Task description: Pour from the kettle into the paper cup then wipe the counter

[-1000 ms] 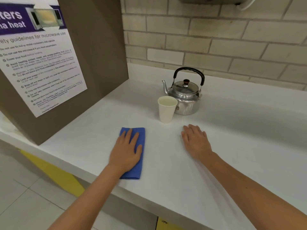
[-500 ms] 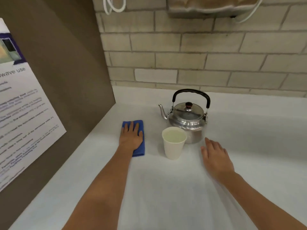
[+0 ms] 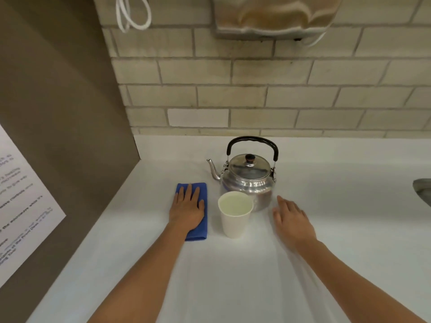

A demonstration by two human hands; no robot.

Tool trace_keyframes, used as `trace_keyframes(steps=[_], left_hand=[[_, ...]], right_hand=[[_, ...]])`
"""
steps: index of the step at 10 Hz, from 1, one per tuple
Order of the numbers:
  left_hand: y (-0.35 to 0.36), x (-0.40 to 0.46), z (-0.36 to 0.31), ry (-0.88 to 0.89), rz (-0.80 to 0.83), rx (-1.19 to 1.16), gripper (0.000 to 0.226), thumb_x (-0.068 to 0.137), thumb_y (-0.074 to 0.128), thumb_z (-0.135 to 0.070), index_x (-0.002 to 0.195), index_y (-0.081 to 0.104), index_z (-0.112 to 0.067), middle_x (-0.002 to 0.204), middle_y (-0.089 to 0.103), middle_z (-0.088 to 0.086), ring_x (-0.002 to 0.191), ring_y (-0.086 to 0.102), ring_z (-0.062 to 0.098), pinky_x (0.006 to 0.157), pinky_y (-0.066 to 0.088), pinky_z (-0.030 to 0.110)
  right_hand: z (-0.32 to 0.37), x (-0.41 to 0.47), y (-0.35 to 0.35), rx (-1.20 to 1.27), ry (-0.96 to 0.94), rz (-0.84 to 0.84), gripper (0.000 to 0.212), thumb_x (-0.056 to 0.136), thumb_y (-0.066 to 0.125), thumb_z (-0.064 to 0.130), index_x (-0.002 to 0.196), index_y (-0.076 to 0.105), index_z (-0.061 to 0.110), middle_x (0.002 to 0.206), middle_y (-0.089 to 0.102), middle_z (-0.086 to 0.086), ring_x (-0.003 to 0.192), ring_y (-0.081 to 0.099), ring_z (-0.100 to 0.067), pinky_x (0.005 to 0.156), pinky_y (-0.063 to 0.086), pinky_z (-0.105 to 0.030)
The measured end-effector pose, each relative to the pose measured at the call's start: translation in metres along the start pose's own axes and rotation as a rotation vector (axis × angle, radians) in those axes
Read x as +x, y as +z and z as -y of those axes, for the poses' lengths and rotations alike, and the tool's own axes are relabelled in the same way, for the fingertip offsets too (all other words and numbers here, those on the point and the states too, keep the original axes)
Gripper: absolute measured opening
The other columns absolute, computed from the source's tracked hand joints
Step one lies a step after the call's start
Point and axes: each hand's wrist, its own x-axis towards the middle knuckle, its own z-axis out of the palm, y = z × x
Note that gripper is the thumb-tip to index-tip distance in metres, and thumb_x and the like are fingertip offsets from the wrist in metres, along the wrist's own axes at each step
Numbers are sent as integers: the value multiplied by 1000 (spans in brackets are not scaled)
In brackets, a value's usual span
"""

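A silver kettle [image 3: 249,180] with a black handle stands upright on the white counter [image 3: 233,276], spout pointing left. Directly in front of it is a white paper cup [image 3: 235,220] holding pale liquid. A folded blue cloth [image 3: 200,231] lies flat left of the cup. My left hand [image 3: 187,209] presses palm-down on the cloth, fingers spread. To the right of the cup, my right hand [image 3: 291,220] rests flat on the bare counter, holding nothing, fingertips close to the kettle's base.
A brown side panel [image 3: 70,113] with a printed notice [image 3: 21,206] walls off the left. A tiled wall [image 3: 256,96] runs behind the counter, with a dispenser [image 3: 275,17] mounted above. A grey metal edge [image 3: 423,190] shows at the far right.
My left hand has slid the blue cloth away from the counter's front edge toward the back, up beside the cup. My right hand has stayed flat near the kettle. The head camera tilted upward.
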Motion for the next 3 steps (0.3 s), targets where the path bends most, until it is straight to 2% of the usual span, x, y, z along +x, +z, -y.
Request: trace_keyframes(steps=[2, 3], left_hand=[[-6, 0, 1, 2, -4, -56, 53, 98, 16, -35, 146, 3, -15, 158, 1, 6, 145, -2, 25, 119, 0, 37], [-22, -4, -1, -78, -155, -190, 50, 98, 19, -27, 145, 11, -9, 157, 12, 9, 144, 6, 25, 119, 7, 40]], right_hand=[[-3, 5, -15, -1, -3, 58, 49, 98, 25, 31, 144, 19, 14, 145, 38, -9, 135, 31, -23, 112, 24, -40], [-6, 16, -37, -35, -32, -51, 48, 98, 28, 32, 143, 22, 14, 143, 40, -9, 133, 34, -25, 111, 26, -40]])
